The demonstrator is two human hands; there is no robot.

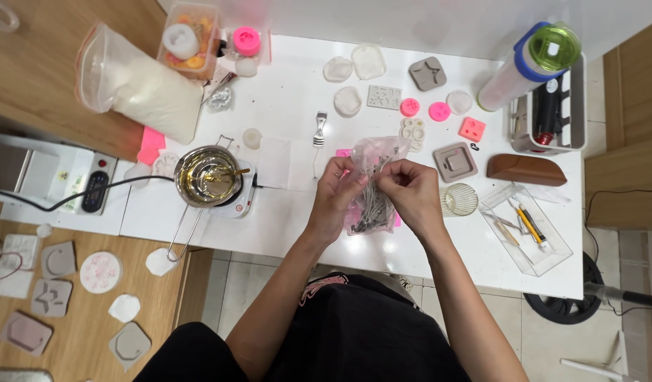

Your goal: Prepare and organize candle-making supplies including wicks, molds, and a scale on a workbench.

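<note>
Both hands are up over the middle of the white surface (pixel 297 106), working the top of a small clear bag (pixel 374 185) that's holding a bundle of thin wires with little metal tabs at the bottom. The left hand (pixel 336 194) is pinching the bag's left edge near the opening, grip clenched on the plastic, and the right hand (pixel 409 192) is doing the same on the right edge, fingers curled in tight. The bag is hanging between them just above the surface, with a bit of pink paper (pixel 344 153) peeking out behind it.

Off to the left a steel pot (pixel 207 175) is sitting on a small hotplate (pixel 242 200), holding clear yellowish liquid. A big bag of white flakes (pixel 138 83) is lying further back on the left. Loads of silicone moulds are scattered behind the hands, including a grey square mould (pixel 455 162) just beside the right hand. A clear tray (pixel 525 228) with pens is sitting on the right, and a brown case (pixel 526 170) behind it.
</note>
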